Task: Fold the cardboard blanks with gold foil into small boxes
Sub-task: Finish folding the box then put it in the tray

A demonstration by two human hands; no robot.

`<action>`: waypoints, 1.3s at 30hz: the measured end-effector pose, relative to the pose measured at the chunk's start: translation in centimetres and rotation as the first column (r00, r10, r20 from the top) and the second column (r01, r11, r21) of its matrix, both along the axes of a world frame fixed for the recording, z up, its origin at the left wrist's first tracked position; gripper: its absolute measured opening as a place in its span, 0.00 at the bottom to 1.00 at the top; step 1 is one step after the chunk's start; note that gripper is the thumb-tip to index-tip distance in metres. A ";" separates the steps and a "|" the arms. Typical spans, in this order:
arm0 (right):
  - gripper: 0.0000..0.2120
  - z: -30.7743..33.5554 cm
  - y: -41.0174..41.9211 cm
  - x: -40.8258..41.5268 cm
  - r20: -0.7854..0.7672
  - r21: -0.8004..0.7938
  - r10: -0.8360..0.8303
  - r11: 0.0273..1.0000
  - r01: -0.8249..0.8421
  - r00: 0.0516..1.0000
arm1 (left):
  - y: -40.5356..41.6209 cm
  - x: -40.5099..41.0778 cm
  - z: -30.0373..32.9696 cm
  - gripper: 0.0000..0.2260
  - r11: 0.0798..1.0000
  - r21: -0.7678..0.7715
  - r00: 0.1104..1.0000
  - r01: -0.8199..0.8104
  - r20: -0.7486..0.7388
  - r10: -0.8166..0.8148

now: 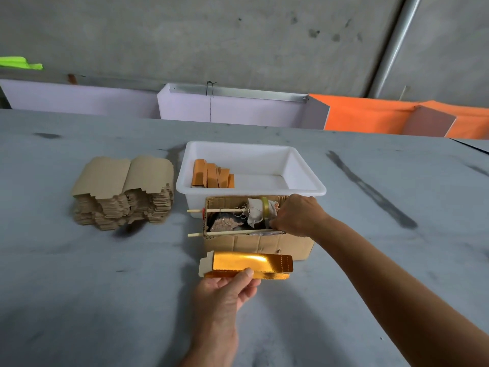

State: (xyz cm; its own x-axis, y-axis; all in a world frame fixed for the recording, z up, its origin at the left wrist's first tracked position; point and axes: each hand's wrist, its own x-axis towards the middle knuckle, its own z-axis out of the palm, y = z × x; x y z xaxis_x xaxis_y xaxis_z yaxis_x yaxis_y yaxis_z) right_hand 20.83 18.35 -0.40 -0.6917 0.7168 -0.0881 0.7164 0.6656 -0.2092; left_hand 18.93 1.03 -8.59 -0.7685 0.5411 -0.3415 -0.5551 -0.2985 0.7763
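My left hand (225,290) holds a partly folded gold-foil blank (251,263) by its near edge, thumb on top, just in front of a small brown cardboard box (254,242). My right hand (299,215) reaches into the right end of that box, fingers curled down among its contents; what they touch is hidden. A tall stack of flat brown blanks (124,192) lies at the left. Several folded gold boxes (211,176) stand in the left end of a white plastic tub (304,181).
The cardboard box holds two wooden sticks (219,210), cloth scraps and a yellow tape roll (264,205). The grey table (105,300) runs wide on all sides. White and orange panels (370,115) stand along its far edge against a concrete wall.
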 end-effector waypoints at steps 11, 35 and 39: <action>0.15 -1.0 -1.0 -1.2 -0.023 -0.024 -0.150 0.989 0.149 0.988 | -0.1 -0.1 0.2 0.07 1.000 -0.024 1.000 0.003 -0.014 -0.004; 0.10 0.2 -1.2 -0.6 -0.174 -0.244 -0.228 0.952 0.183 0.958 | -0.2 -0.2 -0.2 0.07 1.000 -0.018 0.999 0.018 -0.036 -0.019; 0.10 0.7 -1.2 -0.3 -0.181 -0.252 -0.235 0.950 0.186 0.955 | -0.3 -0.2 -0.1 0.07 1.000 0.002 0.999 0.019 -0.046 -0.019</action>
